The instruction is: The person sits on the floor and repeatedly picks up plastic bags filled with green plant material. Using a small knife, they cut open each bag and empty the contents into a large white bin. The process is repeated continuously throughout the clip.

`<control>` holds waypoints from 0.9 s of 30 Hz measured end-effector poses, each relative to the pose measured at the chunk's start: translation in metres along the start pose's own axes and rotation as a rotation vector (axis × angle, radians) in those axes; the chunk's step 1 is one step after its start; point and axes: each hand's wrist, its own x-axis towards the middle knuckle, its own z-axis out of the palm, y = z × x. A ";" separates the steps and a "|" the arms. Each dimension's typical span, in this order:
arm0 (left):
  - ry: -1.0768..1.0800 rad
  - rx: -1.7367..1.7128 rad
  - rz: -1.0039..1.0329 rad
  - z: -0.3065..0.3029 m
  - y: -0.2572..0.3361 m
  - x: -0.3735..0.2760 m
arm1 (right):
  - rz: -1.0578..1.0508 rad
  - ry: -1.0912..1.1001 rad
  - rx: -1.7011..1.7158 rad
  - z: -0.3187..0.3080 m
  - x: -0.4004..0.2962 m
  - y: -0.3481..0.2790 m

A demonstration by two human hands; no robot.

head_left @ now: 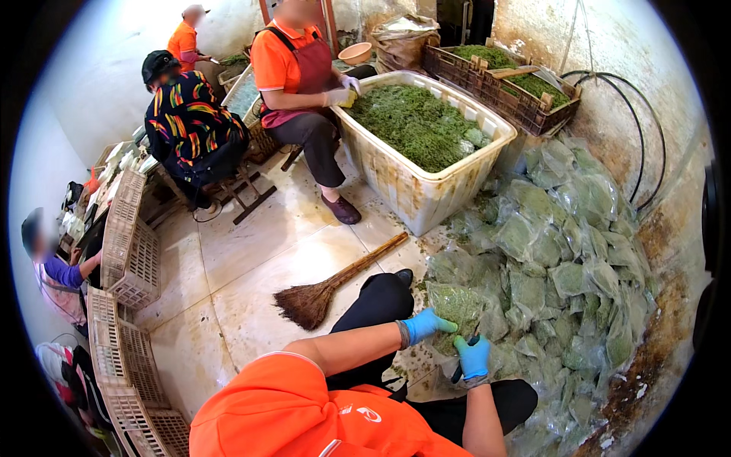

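Observation:
My left hand, in a blue glove with greenish fingertips, grips the lower left edge of a clear plastic bag of green plant material. Close by on the right, my right hand, gloved alike, is closed around a dark-handled cutting tool, probably scissors or snips. The tool's tip points up beside the bag; its blades are too small to make out. A large heap of similar filled bags lies beside and beyond both hands. Green scraps are scattered on the tiles near my knees.
A twig broom lies on the tiled floor. Beyond it stands a white plastic tub of greens, with a gloved co-worker seated beside it. Brown crates stand behind the heap. Stacked plastic crates and several people occupy the left side.

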 end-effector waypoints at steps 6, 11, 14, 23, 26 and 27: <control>0.034 0.113 0.026 -0.005 -0.001 -0.002 | 0.059 -0.062 0.142 0.004 0.007 0.011; -0.074 -0.102 -0.047 -0.006 0.006 -0.004 | 0.249 -0.237 0.639 -0.008 0.005 0.002; -0.087 -0.130 -0.007 -0.005 0.017 -0.008 | 0.175 -0.203 0.773 0.000 0.001 -0.014; 0.096 0.124 -0.016 -0.008 0.009 -0.003 | 0.085 -0.109 0.098 0.003 -0.001 0.002; 0.206 0.220 -0.025 -0.017 -0.007 0.006 | 0.069 -0.118 0.094 0.008 0.002 0.007; 0.186 0.235 -0.054 0.001 0.020 -0.011 | 0.087 -0.106 0.084 0.004 0.004 0.007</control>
